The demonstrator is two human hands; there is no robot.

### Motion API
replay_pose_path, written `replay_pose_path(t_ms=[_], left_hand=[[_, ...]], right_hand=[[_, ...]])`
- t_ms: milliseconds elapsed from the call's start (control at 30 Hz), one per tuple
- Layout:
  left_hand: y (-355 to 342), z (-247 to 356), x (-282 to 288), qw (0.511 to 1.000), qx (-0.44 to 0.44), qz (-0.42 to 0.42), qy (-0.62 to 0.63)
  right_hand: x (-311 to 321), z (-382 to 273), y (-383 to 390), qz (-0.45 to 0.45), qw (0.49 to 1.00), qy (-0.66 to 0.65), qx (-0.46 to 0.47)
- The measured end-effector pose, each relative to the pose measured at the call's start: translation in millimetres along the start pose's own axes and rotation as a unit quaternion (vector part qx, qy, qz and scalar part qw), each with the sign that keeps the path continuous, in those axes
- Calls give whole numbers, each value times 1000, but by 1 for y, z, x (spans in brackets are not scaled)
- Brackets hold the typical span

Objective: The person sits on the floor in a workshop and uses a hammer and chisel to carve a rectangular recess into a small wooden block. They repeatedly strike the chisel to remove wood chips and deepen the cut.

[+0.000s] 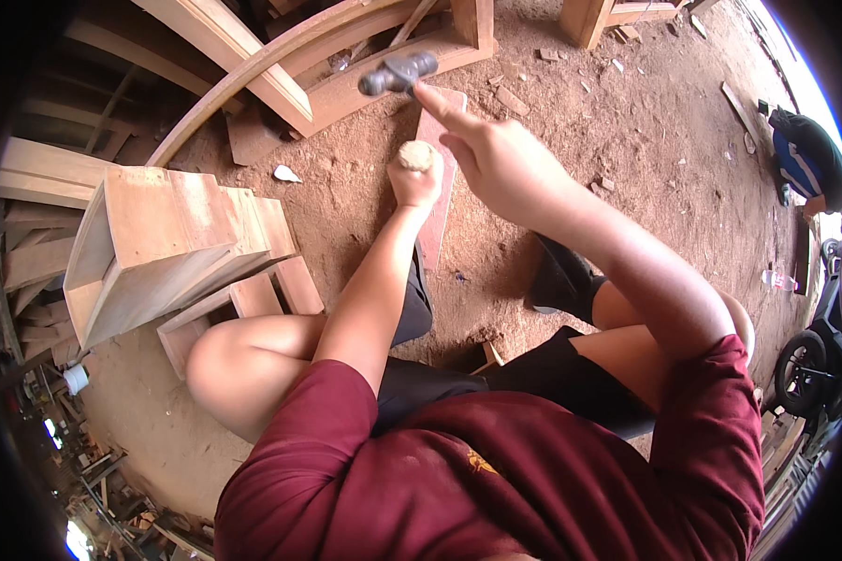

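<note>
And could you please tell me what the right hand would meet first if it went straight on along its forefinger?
Leading with its hammer, the right hand would probably meet the wooden rail ahead first, though depth is unclear and it might pass above.

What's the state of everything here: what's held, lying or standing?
Hammer: raised, gripped by the right fingers
Handle: gripped by the left fingers, round end up, lower part hidden
Plank: lying down, partly covered
Bottle: lying on its side, cap unclear
Bike: standing, partly cut off
</note>
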State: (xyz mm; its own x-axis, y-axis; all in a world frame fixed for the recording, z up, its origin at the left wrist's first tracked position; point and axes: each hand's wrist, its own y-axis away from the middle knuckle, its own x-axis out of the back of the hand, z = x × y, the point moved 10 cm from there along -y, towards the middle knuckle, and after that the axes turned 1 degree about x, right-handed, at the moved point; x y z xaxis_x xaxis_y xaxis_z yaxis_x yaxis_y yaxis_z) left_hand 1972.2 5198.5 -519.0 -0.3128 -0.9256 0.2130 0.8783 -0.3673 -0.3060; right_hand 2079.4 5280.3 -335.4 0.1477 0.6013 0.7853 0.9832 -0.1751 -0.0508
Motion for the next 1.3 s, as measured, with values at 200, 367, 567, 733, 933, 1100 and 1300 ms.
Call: replay_pose_path(t_ms=[200,367,567,733,933,1100,1300], left_hand=[[-32,15,4,1000,-11,7,5],[-26,8,4,999,0,14,38],[-27,21,5,998,-54,12,18],[-27,25,2,1000,-24,2,6],[-29,24,7,999,-21,25,6],[-31,21,9,999,-14,33,2],[-30,16,2,998,-4,33,48]], right_hand=[[38,-8,-11,28,998,-44,-36],[34,-15,-11,28,998,-47,-7],[34,-21,-7,23,998,-54,12],[37,-21,-9,11,998,-59,-1],[37,-21,-12,14,998,-61,-4],[34,-19,-13,6,997,-76,-6],[38,-25,-12,20,998,-62,0]])
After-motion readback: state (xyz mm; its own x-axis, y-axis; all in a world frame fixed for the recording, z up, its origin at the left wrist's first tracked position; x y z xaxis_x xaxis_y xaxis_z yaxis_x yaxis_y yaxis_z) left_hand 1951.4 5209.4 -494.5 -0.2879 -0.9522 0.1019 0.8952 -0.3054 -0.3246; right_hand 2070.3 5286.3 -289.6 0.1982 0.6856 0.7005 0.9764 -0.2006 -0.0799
